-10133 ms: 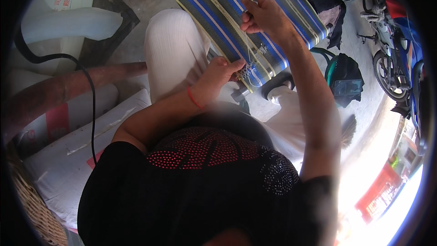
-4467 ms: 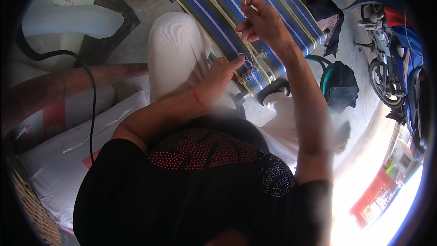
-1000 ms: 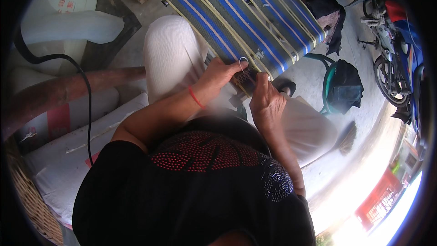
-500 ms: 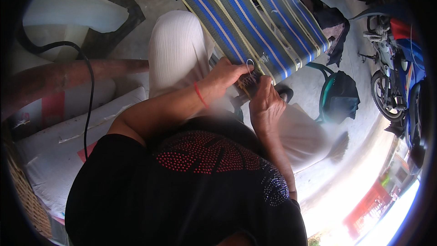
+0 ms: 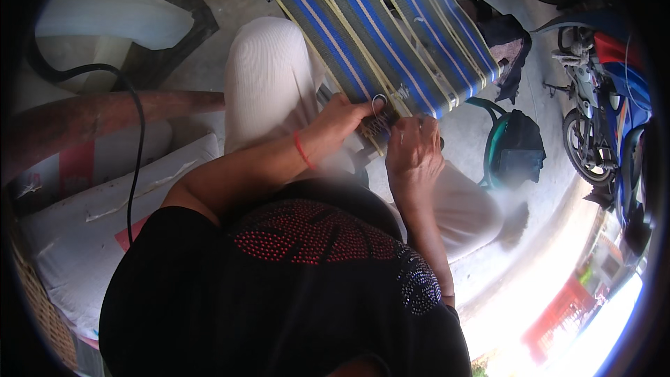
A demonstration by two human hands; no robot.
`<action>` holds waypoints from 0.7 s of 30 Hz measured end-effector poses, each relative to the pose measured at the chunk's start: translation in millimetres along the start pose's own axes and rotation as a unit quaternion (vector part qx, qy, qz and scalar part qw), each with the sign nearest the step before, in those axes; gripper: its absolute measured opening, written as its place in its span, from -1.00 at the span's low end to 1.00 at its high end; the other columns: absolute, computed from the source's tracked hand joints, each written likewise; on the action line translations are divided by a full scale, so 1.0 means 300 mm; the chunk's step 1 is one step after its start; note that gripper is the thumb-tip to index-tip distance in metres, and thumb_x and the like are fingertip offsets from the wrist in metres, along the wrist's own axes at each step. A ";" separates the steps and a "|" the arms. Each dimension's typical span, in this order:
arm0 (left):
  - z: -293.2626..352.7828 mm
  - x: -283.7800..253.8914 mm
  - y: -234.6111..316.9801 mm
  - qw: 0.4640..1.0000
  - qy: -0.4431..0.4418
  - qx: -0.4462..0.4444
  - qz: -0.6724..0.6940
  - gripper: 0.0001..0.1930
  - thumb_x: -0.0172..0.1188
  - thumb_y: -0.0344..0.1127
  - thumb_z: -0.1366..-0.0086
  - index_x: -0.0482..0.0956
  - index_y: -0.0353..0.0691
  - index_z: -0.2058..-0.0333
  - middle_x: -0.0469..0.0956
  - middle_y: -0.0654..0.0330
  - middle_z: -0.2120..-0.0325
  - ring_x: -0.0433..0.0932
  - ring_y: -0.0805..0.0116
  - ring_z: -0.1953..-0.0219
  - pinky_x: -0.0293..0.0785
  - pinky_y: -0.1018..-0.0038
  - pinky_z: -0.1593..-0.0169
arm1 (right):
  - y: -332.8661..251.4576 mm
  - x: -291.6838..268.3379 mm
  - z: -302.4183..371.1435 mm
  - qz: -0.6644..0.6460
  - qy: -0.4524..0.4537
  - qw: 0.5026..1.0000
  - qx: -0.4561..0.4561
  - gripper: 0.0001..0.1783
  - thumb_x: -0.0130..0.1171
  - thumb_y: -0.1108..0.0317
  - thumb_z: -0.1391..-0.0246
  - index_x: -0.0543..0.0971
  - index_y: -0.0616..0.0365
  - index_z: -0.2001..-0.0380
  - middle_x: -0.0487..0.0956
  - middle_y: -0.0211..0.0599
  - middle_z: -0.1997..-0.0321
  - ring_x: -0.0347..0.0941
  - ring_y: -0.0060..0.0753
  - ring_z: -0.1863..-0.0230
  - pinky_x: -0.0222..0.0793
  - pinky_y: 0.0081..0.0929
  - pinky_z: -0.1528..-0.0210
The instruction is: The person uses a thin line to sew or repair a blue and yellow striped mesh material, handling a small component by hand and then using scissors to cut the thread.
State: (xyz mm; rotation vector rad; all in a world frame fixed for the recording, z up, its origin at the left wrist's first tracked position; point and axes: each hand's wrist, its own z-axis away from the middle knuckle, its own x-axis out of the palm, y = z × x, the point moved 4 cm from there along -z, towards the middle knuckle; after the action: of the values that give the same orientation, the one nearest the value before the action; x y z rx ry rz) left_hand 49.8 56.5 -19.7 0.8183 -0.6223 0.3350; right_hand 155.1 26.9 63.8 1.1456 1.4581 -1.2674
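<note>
A striped woven fabric (image 5: 370,35) in blue, green and pale yellow stretches over a frame in front of my knees. At its near corner, my left hand (image 5: 338,122) pinches the edge, thumb laid along the top. Beside that thumb stands a small pale loop (image 5: 378,103), perhaps cord or wire. Criss-cross lacing (image 5: 377,128) shows on the dark edge between my two hands. Close to the lacing on its right, my right hand (image 5: 417,153) is closed with bent fingers. Whatever lies in its fingertips is hidden or too thin to name.
Right of the frame, a dark green bag (image 5: 516,146) and a dark cloth (image 5: 509,49) lie on the floor. A motorcycle (image 5: 600,112) stands farther right. On the left are white sacks (image 5: 118,188), a brown curved beam (image 5: 112,126) and a black hose (image 5: 139,139).
My right hand has turned, its knuckles now facing up, and shifted slightly right of the lacing. The left hand keeps its pinch at the edge. The whole view has shifted slightly.
</note>
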 end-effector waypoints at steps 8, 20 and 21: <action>-0.021 -0.011 -0.031 1.000 -0.012 0.019 -0.009 -0.81 0.09 -0.37 -0.14 0.46 -0.23 0.24 0.51 0.28 0.36 0.45 0.50 0.31 0.39 0.55 0.21 | 0.018 0.062 -0.009 -0.050 0.036 0.998 0.013 -0.89 0.05 0.44 0.16 0.36 0.19 0.51 0.29 -0.21 0.39 0.32 -0.17 0.30 0.31 -0.26 0.42; -0.009 -0.003 -0.011 0.997 -0.054 0.056 -0.021 -0.71 0.16 -0.29 -0.11 0.42 -0.23 0.19 0.47 0.31 0.33 0.41 0.54 0.25 0.34 0.56 0.17 | 0.069 0.040 -0.198 -0.248 -0.095 0.963 -0.034 -0.87 0.04 0.39 0.13 0.53 0.21 0.53 0.50 -0.08 0.50 0.44 -0.12 0.43 0.33 -0.38 0.36; -0.012 -0.008 -0.015 0.997 -0.055 0.047 -0.030 -0.70 0.16 -0.29 -0.11 0.41 -0.23 0.18 0.46 0.32 0.33 0.40 0.55 0.25 0.34 0.56 0.17 | 0.066 0.043 -0.208 -0.249 -0.095 0.963 -0.035 -0.87 0.04 0.39 0.13 0.53 0.21 0.53 0.50 -0.08 0.50 0.44 -0.12 0.43 0.33 -0.38 0.36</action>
State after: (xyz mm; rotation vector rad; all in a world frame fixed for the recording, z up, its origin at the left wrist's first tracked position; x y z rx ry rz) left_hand 51.6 56.3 -25.5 0.9486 -0.6880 0.2671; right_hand 169.5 91.3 54.1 0.6028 1.6868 -1.5977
